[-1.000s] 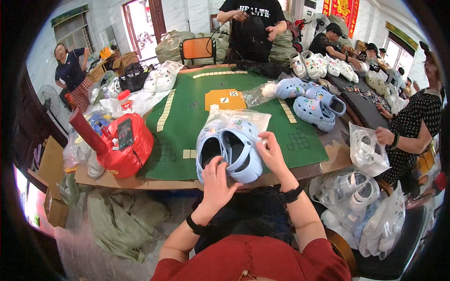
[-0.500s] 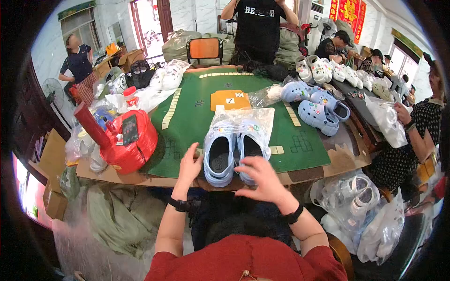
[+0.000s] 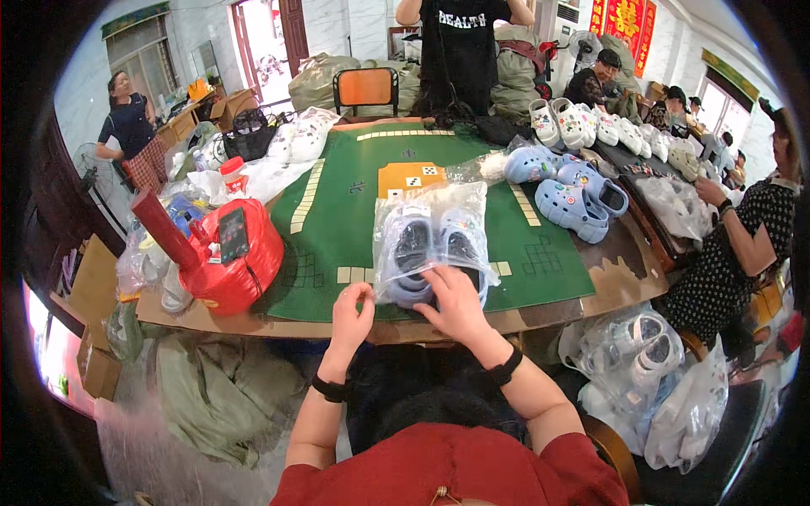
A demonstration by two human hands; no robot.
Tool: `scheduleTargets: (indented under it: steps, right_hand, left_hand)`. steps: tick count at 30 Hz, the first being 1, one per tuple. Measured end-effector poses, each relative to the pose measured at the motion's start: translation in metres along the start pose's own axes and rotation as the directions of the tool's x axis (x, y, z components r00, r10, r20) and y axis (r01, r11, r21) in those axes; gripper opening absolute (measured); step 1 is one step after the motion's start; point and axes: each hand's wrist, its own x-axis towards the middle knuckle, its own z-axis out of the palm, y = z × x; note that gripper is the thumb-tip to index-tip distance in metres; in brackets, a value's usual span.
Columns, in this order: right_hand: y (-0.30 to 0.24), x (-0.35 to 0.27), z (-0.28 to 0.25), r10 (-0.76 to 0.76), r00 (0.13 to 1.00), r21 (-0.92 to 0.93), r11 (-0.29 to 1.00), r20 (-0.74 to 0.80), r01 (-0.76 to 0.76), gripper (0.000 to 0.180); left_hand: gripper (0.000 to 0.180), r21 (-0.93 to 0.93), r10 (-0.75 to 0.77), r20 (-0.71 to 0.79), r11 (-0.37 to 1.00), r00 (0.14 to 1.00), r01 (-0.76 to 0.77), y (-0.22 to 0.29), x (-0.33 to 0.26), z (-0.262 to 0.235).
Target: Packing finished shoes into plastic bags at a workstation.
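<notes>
On the near side of the green mat, a pair of light blue clogs (image 3: 411,244) with dark insoles lies inside a clear plastic bag (image 3: 477,202), heels toward me. My right hand (image 3: 456,305) is on the bag's near edge by the heels, thumb and fingers closing on the film. Just left of the bag, my left hand (image 3: 353,316) is curled with its fingertips together; whether it pinches any film cannot be made out. More blue clogs (image 3: 574,209) with charms sit at the mat's right edge.
A red roll of plastic twine (image 3: 261,270) with a phone (image 3: 234,234) on it stands at left. Tiles line the green mat (image 3: 337,228). White clogs (image 3: 578,125) fill a side table at right, where other people work. Bagged shoes (image 3: 645,346) lie at lower right.
The bag now covers the clogs down to their heels; before, the heels stuck out of it. The clogs moved slightly away from me. My right hand came onto the bag, and my left fingers curled.
</notes>
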Motion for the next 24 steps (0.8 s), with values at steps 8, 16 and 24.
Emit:
scheduleTargets:
  steps: [8,16,24]
  right_hand:
    - [0.036,-0.027,-0.056,0.11,0.994,0.017,0.994,-0.015,-0.109,0.079]
    - [0.073,-0.033,-0.032,0.171,0.959,0.283,0.931,0.225,-0.232,0.121]
    - [0.06,-0.017,-0.027,0.496,0.86,0.331,0.837,-0.119,-0.437,0.065]
  left_hand:
    - [0.077,0.173,-0.003,0.1,0.985,0.995,-0.014,0.032,-0.008,0.01]
    - [0.11,0.439,-0.126,0.123,0.896,0.984,0.06,0.037,-0.006,0.047]
    - [0.071,0.209,-0.065,-0.022,0.975,0.998,0.068,0.055,0.029,0.04]
